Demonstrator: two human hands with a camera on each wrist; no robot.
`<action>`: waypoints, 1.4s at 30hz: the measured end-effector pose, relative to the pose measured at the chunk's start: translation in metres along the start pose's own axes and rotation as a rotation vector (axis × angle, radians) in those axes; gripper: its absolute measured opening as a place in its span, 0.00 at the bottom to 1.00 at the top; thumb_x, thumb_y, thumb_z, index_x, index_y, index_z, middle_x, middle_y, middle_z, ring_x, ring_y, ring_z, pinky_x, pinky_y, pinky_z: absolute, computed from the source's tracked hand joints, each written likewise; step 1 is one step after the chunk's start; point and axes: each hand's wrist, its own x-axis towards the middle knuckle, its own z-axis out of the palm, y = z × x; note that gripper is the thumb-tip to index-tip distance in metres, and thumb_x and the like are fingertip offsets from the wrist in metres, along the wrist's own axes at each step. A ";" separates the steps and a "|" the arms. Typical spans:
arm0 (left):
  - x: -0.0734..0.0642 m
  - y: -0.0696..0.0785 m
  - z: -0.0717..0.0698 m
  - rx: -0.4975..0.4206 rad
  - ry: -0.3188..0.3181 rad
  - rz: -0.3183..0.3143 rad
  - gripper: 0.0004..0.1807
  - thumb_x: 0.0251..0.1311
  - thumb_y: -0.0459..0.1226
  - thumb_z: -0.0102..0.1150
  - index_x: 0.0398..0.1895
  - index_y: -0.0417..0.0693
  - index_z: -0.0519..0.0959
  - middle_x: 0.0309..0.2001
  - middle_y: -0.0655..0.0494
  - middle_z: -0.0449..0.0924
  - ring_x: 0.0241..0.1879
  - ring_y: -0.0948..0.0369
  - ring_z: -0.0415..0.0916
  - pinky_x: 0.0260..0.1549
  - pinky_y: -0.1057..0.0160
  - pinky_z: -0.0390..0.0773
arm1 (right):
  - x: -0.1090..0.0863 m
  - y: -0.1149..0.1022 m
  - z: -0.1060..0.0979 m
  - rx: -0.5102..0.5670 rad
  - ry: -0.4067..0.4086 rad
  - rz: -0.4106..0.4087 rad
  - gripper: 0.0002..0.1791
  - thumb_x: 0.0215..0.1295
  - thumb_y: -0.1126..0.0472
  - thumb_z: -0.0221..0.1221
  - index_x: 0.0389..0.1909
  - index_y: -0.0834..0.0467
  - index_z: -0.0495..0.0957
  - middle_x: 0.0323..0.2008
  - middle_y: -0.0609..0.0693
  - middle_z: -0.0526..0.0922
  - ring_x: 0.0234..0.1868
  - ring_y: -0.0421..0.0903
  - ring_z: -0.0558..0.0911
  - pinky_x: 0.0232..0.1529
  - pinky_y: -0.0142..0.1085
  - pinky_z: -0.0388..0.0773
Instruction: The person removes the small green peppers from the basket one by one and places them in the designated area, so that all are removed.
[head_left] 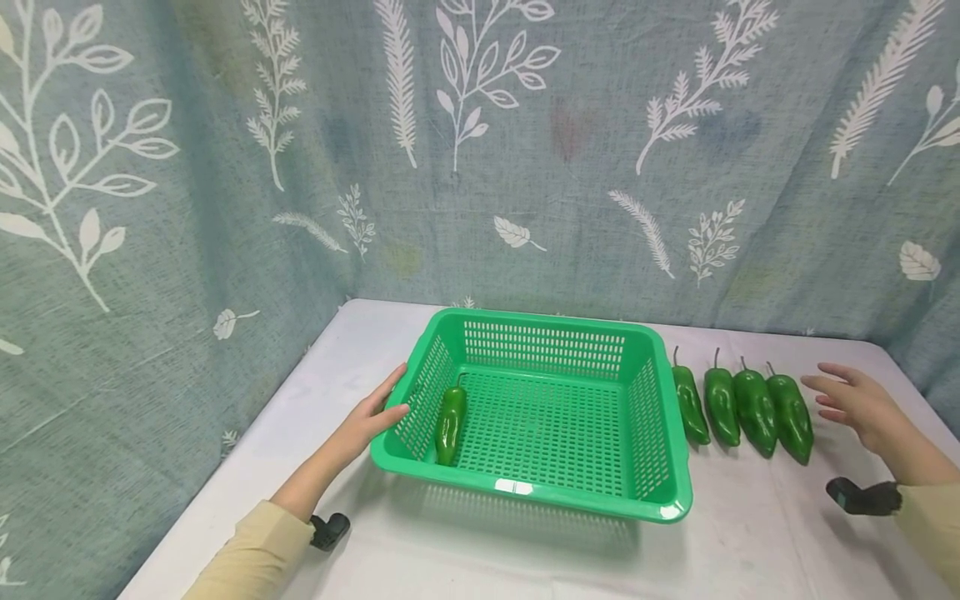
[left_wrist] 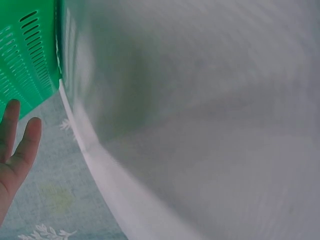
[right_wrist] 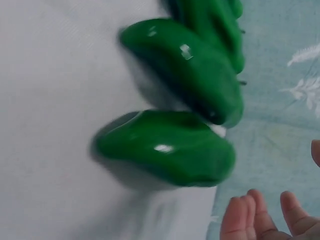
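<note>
A green pepper (head_left: pixel 451 423) lies inside a green plastic basket (head_left: pixel 525 498), along its left wall. My left hand (head_left: pixel 377 410) is at the basket's left rim, thumb and fingers extended and spread apart. The left wrist view shows its fingers (left_wrist: pixel 26 145) beside the basket's slotted wall (left_wrist: pixel 37 45). Several more green peppers (head_left: pixel 753 408) lie in a row to the right of the basket, stems pointing away from me. My right hand (head_left: pixel 858 406) is just right of the last pepper (right_wrist: pixel 167 149), with nothing in it and its fingers loosely extended.
A white cloth (head_left: pixel 720 533) covers the table under the basket and peppers. Blue-grey curtains (head_left: pixel 465 233) with white leaf prints hang behind the table and along its left side. Dark wrist straps with small devices (head_left: pixel 862 497) sit on both wrists.
</note>
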 end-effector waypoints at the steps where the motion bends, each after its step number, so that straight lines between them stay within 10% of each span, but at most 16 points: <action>1: 0.000 0.000 0.000 -0.005 0.002 -0.002 0.36 0.66 0.43 0.44 0.73 0.48 0.42 0.73 0.46 0.37 0.70 0.44 0.38 0.62 0.39 0.49 | -0.001 -0.003 0.000 -0.007 -0.007 -0.012 0.47 0.67 0.43 0.43 0.66 0.73 0.31 0.63 0.80 0.40 0.60 0.73 0.55 0.40 0.38 0.77; 13: 0.000 0.000 0.000 0.010 0.001 0.000 0.36 0.66 0.43 0.44 0.73 0.50 0.42 0.72 0.46 0.37 0.70 0.43 0.38 0.62 0.39 0.49 | -0.012 -0.046 0.013 -0.007 -0.161 -0.191 0.45 0.70 0.45 0.41 0.67 0.71 0.28 0.64 0.78 0.41 0.62 0.72 0.51 0.35 0.23 0.73; 24: -0.001 0.003 0.001 -0.007 -0.001 -0.004 0.36 0.66 0.42 0.44 0.73 0.51 0.42 0.73 0.47 0.37 0.70 0.44 0.38 0.62 0.39 0.49 | -0.026 -0.096 0.035 -0.008 -0.259 -0.284 0.43 0.70 0.45 0.42 0.70 0.65 0.30 0.67 0.73 0.44 0.64 0.69 0.54 0.58 0.53 0.64; 32: 0.000 0.001 0.001 -0.009 -0.001 -0.006 0.36 0.66 0.42 0.44 0.73 0.50 0.42 0.73 0.46 0.37 0.70 0.43 0.38 0.62 0.39 0.50 | -0.033 -0.135 0.052 -0.007 -0.271 -0.342 0.43 0.68 0.46 0.47 0.71 0.61 0.35 0.67 0.70 0.48 0.65 0.65 0.57 0.49 0.36 0.75; 42: -0.002 0.001 0.000 -0.006 0.004 0.000 0.36 0.66 0.43 0.44 0.73 0.51 0.42 0.73 0.48 0.37 0.70 0.44 0.38 0.62 0.38 0.49 | -0.031 -0.174 0.082 0.071 -0.365 -0.364 0.42 0.67 0.50 0.51 0.71 0.60 0.39 0.68 0.66 0.51 0.65 0.63 0.59 0.59 0.50 0.66</action>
